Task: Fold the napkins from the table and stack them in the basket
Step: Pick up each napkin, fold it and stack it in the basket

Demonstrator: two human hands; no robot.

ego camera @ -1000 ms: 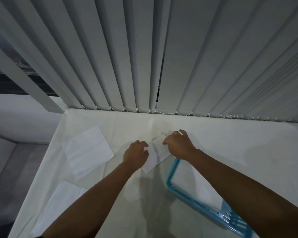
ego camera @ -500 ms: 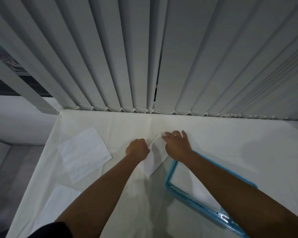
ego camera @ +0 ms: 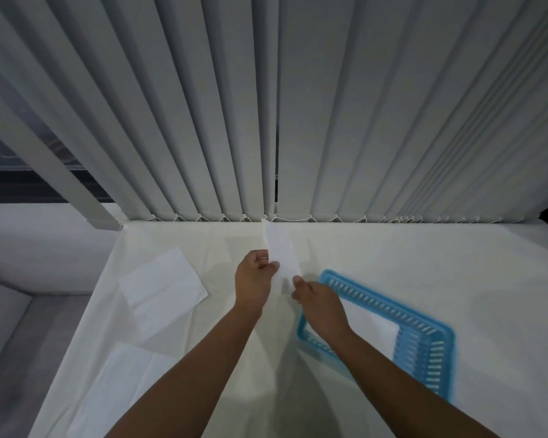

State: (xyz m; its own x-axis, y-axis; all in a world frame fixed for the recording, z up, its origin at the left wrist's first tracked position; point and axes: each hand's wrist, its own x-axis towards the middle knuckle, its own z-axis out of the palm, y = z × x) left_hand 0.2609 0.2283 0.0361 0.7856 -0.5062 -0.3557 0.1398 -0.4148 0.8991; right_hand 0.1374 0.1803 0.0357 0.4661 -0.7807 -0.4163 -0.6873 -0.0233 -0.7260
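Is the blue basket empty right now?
No, a white napkin lies inside the blue basket.

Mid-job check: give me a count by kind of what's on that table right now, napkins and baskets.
Held napkin, folded narrow: 1
Flat napkins on the table: 2
White napkin pile in the basket: 1, layers not countable
Blue basket: 1
Total: 5
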